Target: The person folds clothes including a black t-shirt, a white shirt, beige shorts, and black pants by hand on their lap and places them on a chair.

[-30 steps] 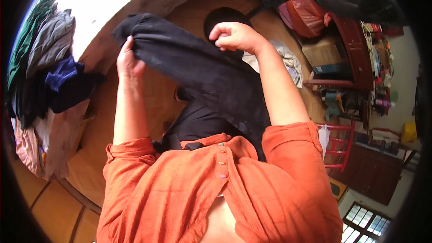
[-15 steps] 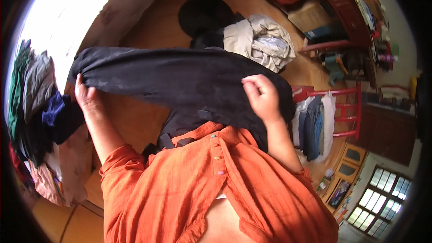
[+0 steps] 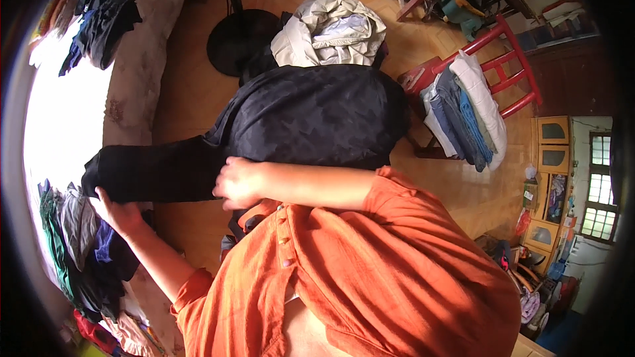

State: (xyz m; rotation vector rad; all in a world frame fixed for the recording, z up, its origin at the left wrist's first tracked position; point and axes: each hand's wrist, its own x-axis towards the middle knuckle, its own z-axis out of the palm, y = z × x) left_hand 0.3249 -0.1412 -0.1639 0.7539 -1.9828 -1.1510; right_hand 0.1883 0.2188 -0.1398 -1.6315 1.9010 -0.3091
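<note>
Black trousers [image 3: 304, 112], with a faint darker pattern, are spread over my lap. One narrow leg [image 3: 162, 168] of them stretches to the left. My left hand [image 3: 119, 215] grips the far left end of that leg, thumb on top and the other fingers mostly hidden by the cloth. Across the front of my body reaches my right forearm. My right hand [image 3: 239, 184] is at the near edge of the leg, where it meets the wider part, with its fingers bent onto the cloth and slightly blurred.
Beyond my lap lies a bundle of beige clothing [image 3: 327, 30], beside a round black stand base [image 3: 243, 41]. To the right, a red chair [image 3: 506, 69] carries folded trousers [image 3: 463, 116]. Heaped clothes [image 3: 79, 244] lie on the bright bed [image 3: 132, 79] at left.
My right hand has swung left across my body to the leg's near edge. The trousers shifted left and lower, the leg now stretched straight. My view has turned, bringing the chair further in.
</note>
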